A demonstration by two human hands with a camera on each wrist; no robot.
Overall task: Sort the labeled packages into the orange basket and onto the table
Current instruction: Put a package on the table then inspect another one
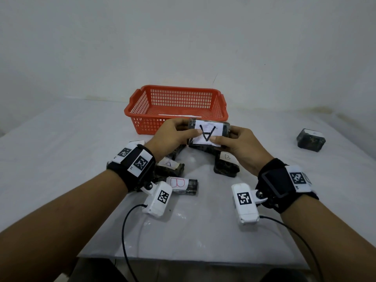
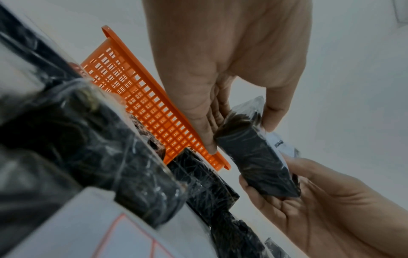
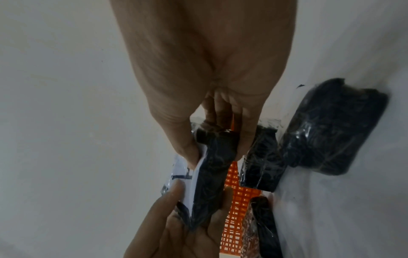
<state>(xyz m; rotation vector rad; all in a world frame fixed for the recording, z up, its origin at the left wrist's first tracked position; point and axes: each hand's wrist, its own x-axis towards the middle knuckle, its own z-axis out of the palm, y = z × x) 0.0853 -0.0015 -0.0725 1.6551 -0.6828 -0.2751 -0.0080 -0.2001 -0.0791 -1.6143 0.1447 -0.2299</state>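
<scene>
**Over the table, both hands on the package marked A**

Nearest the table's (image 1: pixel 61 151) front edge, a dark wrapped package with a red B label (image 1: pixel 181 185) lies flat just beside the left wrist. Behind it sits a package with a faint A label (image 1: pixel 169 167), partly hidden by that wrist, and to the right a package with a pencilled B label (image 1: pixel 226 164) lies under the right hand's heel.

Above this cluster, the left hand (image 1: pixel 169 137) and the right hand (image 1: pixel 242 148) hold one dark plastic-wrapped package (image 1: pixel 207 132) between them, clear of the table. Each hand pinches an end, thumb on the white label side and fingers curled behind; the wrist views show the same grip on both short ends. Its label faces up and carries a black A, upside down to the wearer.

Just beyond the held package stands the orange basket (image 1: pixel 177 92), with only a white strip visible on its floor. Well apart at far right, a lone dark package (image 1: pixel 310 140) rests on the table.
</scene>
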